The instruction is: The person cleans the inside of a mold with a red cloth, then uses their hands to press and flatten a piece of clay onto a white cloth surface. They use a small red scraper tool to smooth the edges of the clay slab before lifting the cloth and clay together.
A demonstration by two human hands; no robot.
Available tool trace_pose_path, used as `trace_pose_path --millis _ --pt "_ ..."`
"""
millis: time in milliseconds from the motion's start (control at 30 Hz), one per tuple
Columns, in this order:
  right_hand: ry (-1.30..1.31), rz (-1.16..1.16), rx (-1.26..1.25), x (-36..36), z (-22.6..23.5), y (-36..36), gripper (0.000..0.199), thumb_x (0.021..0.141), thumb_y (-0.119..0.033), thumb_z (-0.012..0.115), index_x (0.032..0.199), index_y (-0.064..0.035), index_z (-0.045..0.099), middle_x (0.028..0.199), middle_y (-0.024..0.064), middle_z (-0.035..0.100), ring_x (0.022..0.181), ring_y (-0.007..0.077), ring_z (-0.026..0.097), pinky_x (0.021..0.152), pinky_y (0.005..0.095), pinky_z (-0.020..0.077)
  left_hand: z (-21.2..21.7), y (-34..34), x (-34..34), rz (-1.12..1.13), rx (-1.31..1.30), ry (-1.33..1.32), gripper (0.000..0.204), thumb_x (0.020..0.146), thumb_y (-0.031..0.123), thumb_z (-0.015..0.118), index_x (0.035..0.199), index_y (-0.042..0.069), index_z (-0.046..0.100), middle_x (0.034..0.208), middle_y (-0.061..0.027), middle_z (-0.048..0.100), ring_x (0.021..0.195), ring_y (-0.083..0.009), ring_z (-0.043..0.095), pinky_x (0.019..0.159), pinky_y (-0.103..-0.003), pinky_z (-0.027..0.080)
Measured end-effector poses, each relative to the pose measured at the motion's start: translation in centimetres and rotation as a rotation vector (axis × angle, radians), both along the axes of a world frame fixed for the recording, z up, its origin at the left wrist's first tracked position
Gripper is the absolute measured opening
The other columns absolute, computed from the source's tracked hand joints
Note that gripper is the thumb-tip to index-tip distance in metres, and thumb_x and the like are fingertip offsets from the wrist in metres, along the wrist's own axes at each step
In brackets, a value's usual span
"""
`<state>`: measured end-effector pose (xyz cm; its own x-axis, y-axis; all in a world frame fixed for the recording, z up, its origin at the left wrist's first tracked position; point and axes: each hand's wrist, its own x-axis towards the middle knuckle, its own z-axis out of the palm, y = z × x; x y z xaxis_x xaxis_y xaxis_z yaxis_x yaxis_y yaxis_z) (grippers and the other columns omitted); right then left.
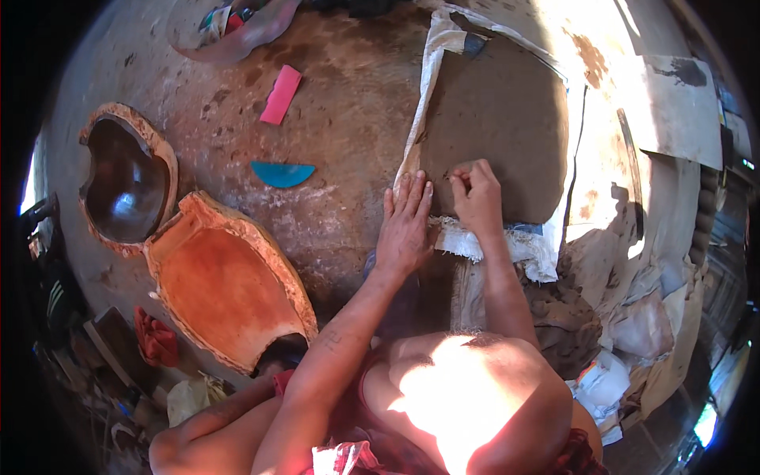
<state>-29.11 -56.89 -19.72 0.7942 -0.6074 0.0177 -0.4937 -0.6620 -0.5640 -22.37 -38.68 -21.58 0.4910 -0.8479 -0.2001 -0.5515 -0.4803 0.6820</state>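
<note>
A smooth grey-brown clay slab (pixel 499 119) lies on a white cloth (pixel 534 252) whose frayed edges show around it. My left hand (pixel 405 226) rests flat with its fingers stretched along the slab's near left edge, over the cloth's border. Just to its right, my right hand (pixel 479 199) is closed in a pinch above the slab's near part. Something small and dark seems to be at its fingertips, too small to name.
An orange hollow mould (pixel 229 277) with a rough rim stands at the left, against a dark-lined one (pixel 127 182). A pink block (pixel 280 95) and a teal half-round scraper (pixel 283 174) lie beyond. A clear plastic bowl (pixel 237 39) is far left; lumpy clay (pixel 562 324) sits right of my knee.
</note>
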Motion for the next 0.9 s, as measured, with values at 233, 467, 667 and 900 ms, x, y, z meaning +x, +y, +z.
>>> trace_pose_path --millis 233,467,667,900 --pt "-0.047 -0.24 0.196 -1.7 3.6 -3.2 0.013 0.099 -0.011 0.079 0.103 0.0002 0.074 0.092 0.0142 0.079 0.079 0.0237 0.077 0.078 0.0374 0.0609 -0.1 0.1 0.2 0.009 -0.012 0.008 0.093 0.094 0.023 0.081 0.173 0.002 0.036 0.186 -0.0177 0.024 0.173 -0.0398 0.018 0.138 -0.063 0.017" --pt "-0.007 -0.596 -0.427 -7.0 1.1 -6.5 0.017 0.094 -0.009 0.082 0.106 0.002 0.078 0.108 0.0202 0.075 0.101 0.0341 0.074 0.089 0.0454 0.0598 -0.2 -0.1 -0.2 0.014 -0.038 -0.003 0.095 0.094 0.023 0.083 0.173 0.002 0.036 0.186 -0.0182 0.024 0.173 -0.0409 0.018 0.138 -0.064 0.017" --pt "-0.051 0.058 -0.083 -1.3 0.3 0.9 0.019 0.092 -0.012 0.084 0.1 0.0036 0.077 0.105 0.0176 0.071 0.101 0.0395 0.072 0.087 0.0501 0.0596 -0.4 0.2 0.1 -0.026 0.003 -0.007 0.095 0.095 0.024 0.081 0.174 0.002 0.034 0.186 -0.0185 0.023 0.173 -0.0416 0.017 0.138 -0.065 0.016" --pt "-0.001 0.033 -0.117 -0.8 -1.5 0.9 0.014 0.097 -0.009 0.077 0.101 0.0034 0.072 0.104 0.0176 0.069 0.101 0.0414 0.07 0.086 0.0513 0.0585 0.2 0.2 0.0 0.001 -0.018 0.002 0.094 0.092 0.02 0.081 0.173 0.001 0.036 0.186 -0.017 0.025 0.173 -0.0379 0.021 0.139 -0.061 0.018"
